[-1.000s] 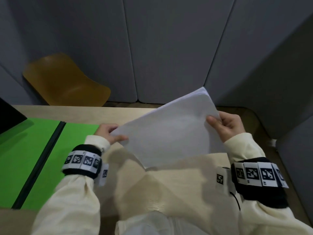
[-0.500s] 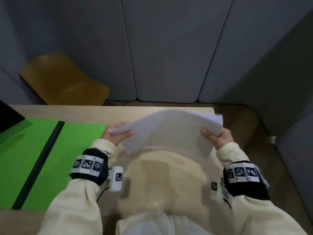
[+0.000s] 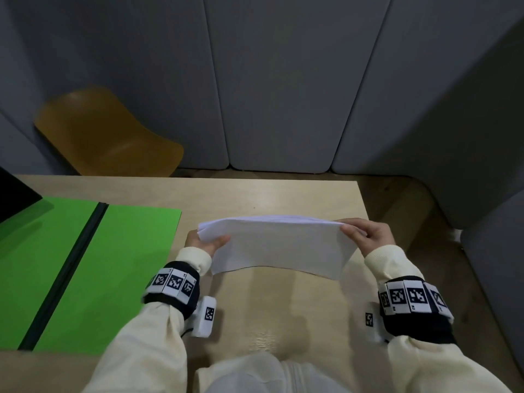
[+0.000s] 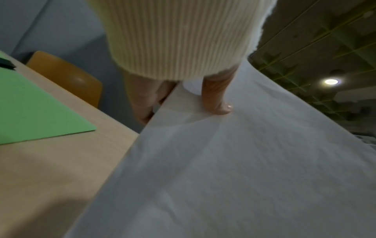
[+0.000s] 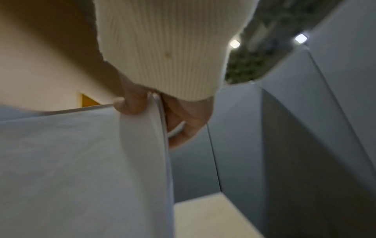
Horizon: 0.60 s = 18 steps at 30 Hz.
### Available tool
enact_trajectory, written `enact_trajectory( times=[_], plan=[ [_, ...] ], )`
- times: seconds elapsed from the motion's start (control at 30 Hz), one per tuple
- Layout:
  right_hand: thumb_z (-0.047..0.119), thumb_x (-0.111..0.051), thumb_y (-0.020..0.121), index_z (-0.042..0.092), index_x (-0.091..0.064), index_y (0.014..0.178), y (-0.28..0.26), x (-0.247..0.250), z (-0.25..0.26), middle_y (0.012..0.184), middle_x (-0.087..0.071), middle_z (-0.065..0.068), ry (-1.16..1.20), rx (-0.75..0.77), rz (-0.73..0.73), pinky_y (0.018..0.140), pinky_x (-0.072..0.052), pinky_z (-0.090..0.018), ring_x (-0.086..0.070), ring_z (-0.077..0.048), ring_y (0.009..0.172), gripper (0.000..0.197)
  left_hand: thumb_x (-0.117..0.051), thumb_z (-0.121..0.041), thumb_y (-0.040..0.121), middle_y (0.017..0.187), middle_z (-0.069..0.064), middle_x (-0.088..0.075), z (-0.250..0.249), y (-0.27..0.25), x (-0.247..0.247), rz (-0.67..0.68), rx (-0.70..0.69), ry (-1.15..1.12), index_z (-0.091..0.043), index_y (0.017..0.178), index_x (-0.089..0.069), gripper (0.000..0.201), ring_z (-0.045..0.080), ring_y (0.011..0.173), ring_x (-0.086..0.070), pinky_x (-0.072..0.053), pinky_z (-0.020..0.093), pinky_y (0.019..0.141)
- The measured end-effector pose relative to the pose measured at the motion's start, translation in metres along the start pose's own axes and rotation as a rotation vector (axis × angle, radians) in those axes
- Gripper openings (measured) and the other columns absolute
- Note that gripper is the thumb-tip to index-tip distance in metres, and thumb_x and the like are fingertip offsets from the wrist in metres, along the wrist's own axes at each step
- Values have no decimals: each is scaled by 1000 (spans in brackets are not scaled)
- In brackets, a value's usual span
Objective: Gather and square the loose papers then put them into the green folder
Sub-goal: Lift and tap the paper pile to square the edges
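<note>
A stack of white papers is held nearly upright over the wooden table, bowed a little along its lower edge. My left hand pinches its left end, thumb on the near face. My right hand grips the right end, thumb in front and fingers behind. The same papers fill both wrist views. The green folder lies open flat on the table to the left, with a dark spine down its middle, apart from the papers.
A yellow chair stands beyond the table's far left edge. Grey padded wall panels close in the back and right. A black object overlaps the folder's far left corner. The table's right edge runs just beside my right hand.
Both hands brought the papers down and toward me, from raised and tilted flat-on to low over the table and standing nearly on edge. The folder has not moved.
</note>
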State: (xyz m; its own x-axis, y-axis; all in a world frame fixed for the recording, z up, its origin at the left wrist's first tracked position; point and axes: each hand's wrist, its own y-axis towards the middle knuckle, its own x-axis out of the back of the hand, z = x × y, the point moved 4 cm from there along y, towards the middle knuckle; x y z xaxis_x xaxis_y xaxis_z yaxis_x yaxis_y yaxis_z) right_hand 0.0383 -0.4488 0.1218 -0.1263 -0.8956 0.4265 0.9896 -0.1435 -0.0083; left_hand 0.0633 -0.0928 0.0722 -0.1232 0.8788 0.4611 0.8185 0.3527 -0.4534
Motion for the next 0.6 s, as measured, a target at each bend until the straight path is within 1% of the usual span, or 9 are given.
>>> enact_trajectory(
  times=[0.07,0.1,0.17,0.23,0.3,0.4,0.5,0.57,0.6],
  plan=[
    [15,-65,85,25,-75,91,5,4,12,78,-69,18,-162,3,43,78,-42,-18,-60,-7,83,15,-79,-30,70,122,17,-61,-16,-8,5,-54,-66,-16,-4,127,-49,69,31,107,-59,-48,38,92],
    [17,-63,86,24,-75,94,7,4,17,80,-68,14,-235,-5,64,78,-42,-20,-60,-8,83,16,-77,-23,73,116,16,-62,-26,-12,5,-55,-115,-9,-2,124,-52,60,26,102,-59,-46,33,87],
    [22,-60,88,24,-74,98,11,-2,27,84,-69,7,-364,-17,136,79,-44,-27,-60,-14,86,17,-74,-10,77,93,5,-64,-55,-27,6,-20,-276,-18,-7,109,-63,34,14,83,-55,-41,22,71],
    [27,-57,88,27,-71,96,13,-14,38,86,-70,0,-445,-3,206,79,-48,-32,-61,-21,87,16,-72,-5,78,72,-9,-60,-84,-45,6,51,-411,-17,-16,90,-66,18,6,66,-51,-42,17,61],
    [27,-56,88,27,-68,86,11,-28,48,79,-68,-2,-421,54,237,75,-48,-34,-61,-24,81,13,-73,-8,76,64,-10,-62,-101,-55,4,100,-505,19,-16,84,-74,11,8,63,-53,-44,22,67],
    [25,-55,90,17,-67,84,7,-40,59,77,-68,-9,-309,129,187,70,-48,-33,-61,-27,77,15,-75,-15,74,73,0,-68,-121,-72,8,61,-621,139,-16,89,-75,15,17,72,-59,-49,31,73],
    [19,-55,91,9,-68,88,6,-36,60,79,-66,-12,-148,111,144,66,-45,-29,-59,-20,71,17,-77,-16,73,82,1,-68,-134,-76,23,71,-691,176,-15,95,-73,23,18,78,-61,-50,31,77],
    [19,-57,89,11,-67,86,5,-27,60,72,-66,-1,39,99,112,64,-46,-22,-59,-5,63,13,-79,-14,71,80,5,-68,-136,-70,38,59,-719,189,-11,89,-72,20,16,74,-59,-50,30,73],
    [25,-59,86,17,-67,86,4,-22,61,68,-67,9,135,98,97,63,-49,-18,-60,2,60,12,-79,-12,70,78,5,-67,-137,-69,47,41,-718,141,-9,86,-71,19,15,73,-57,-48,28,70]
  ],
)
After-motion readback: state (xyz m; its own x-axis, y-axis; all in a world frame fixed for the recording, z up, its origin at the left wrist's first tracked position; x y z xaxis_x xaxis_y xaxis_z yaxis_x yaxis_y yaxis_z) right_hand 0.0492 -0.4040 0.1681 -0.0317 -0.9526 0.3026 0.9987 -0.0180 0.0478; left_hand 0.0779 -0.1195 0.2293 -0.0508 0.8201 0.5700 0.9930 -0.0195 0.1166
